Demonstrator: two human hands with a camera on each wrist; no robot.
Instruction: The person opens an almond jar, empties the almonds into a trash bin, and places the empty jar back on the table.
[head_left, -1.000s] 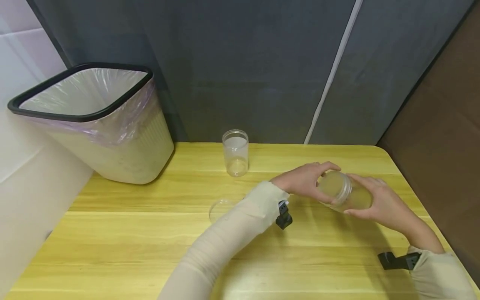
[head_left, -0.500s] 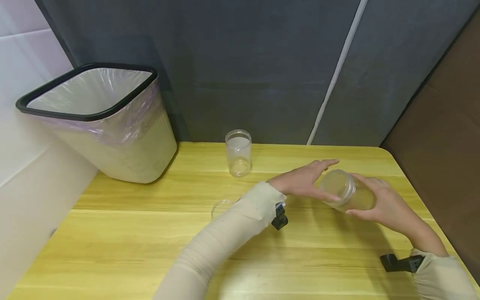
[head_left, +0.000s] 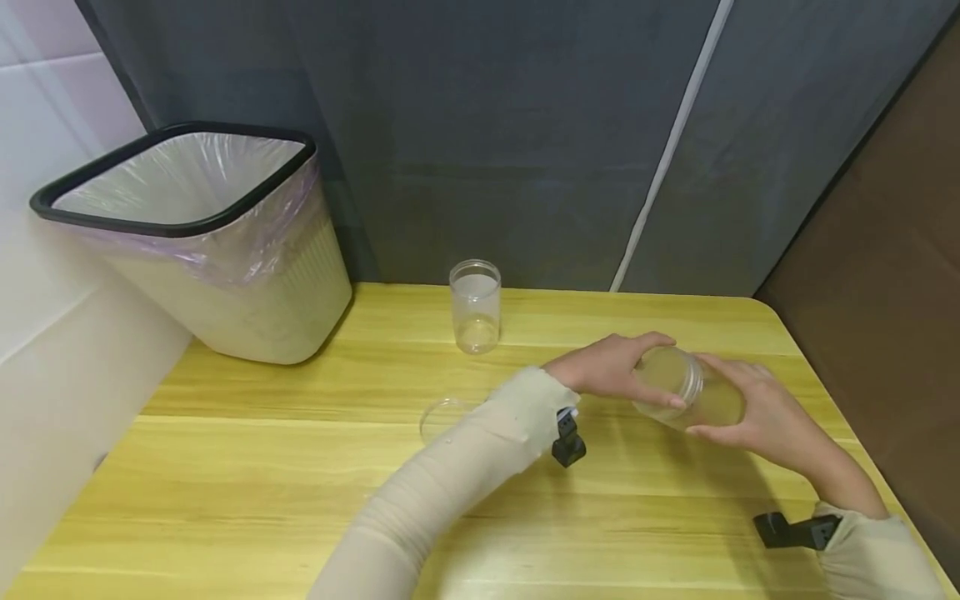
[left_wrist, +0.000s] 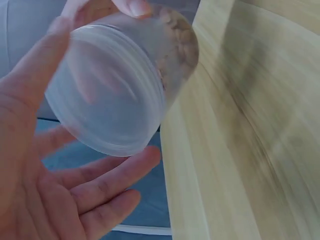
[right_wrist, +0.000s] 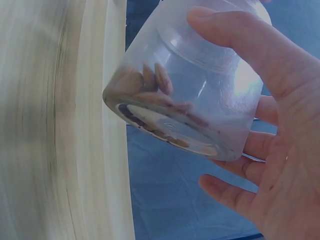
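A clear plastic jar point(head_left: 693, 398) is held tilted on its side above the right part of the yellow wooden counter point(head_left: 300, 467), with both hands on it. The right hand point(head_left: 765, 412) wraps its thumb and fingers around the body of the jar, near its base; the right wrist view shows a small amount of brown pieces point(right_wrist: 150, 90) lying against the lower wall and base inside the jar. The left hand point(head_left: 611, 367) is curled around the lid point(head_left: 663, 371) at the mouth end of the jar, with the thumb on the near side and the fingers over the far side; in the left wrist view the fingertips point(left_wrist: 135, 7) press against the rim of the lid while the lower fingers lie loosely spread beneath it. The lid sits on the jar. Both arms wear pale sleeves, and a black strap fitting point(head_left: 567, 437) shows at the left wrist. Farther back on the counter, well apart from the hands, an open empty jar point(head_left: 475, 307) stands upright, and a loose clear lid point(head_left: 442, 417) lies flat beside the left forearm. A lined waste bin point(head_left: 195, 242) stands at the back left corner of the counter.
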